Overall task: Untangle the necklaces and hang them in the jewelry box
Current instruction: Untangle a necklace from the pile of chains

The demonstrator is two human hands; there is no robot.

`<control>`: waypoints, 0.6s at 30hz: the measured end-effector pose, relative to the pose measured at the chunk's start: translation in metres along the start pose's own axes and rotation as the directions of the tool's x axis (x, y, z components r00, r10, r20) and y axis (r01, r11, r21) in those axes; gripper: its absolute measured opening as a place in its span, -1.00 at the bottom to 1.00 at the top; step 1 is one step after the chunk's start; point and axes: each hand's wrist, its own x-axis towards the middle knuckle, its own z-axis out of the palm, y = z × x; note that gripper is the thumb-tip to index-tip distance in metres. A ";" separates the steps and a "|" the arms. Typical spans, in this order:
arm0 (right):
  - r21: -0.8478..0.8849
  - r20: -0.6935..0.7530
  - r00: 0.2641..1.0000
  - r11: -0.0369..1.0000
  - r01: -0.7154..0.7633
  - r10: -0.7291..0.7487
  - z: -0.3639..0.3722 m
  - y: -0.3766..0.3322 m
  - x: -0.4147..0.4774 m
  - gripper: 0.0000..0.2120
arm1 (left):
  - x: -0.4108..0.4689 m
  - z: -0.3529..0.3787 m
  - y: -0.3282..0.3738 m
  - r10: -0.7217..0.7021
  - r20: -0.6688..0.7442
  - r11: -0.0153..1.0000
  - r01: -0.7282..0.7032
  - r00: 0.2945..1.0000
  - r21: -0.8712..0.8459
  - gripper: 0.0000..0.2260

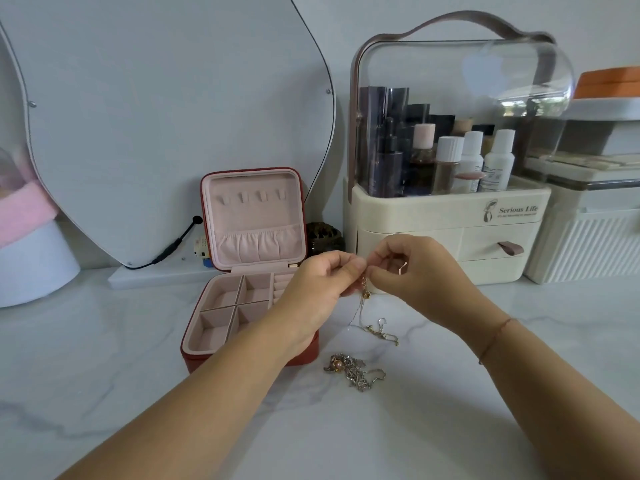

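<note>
A red jewelry box (304, 216) stands open on the marble table, its pink lid upright with a row of small hooks (251, 197) and an elastic pocket. My left hand (320, 285) and my right hand (415, 271) meet just right of the box, and both pinch a thin gold necklace (364, 289) at its top. Its chain hangs down to the table and trails off to the right. A tangled heap of silver and gold necklaces (353, 370) lies on the table below my hands.
A cream cosmetics organizer (446, 216) with a clear cover and drawers stands behind my right hand. A curved mirror (156, 116) leans at the back left, with a cable beside it. A small dark jar (323, 237) sits behind the box. White containers stand at the far right.
</note>
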 end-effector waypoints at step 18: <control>0.065 0.100 0.986 0.988 -0.139 0.132 0.005 0.004 0.001 -0.84 | 0.002 -0.002 -0.003 0.027 -0.047 0.999 -0.027 0.998 0.020 -0.91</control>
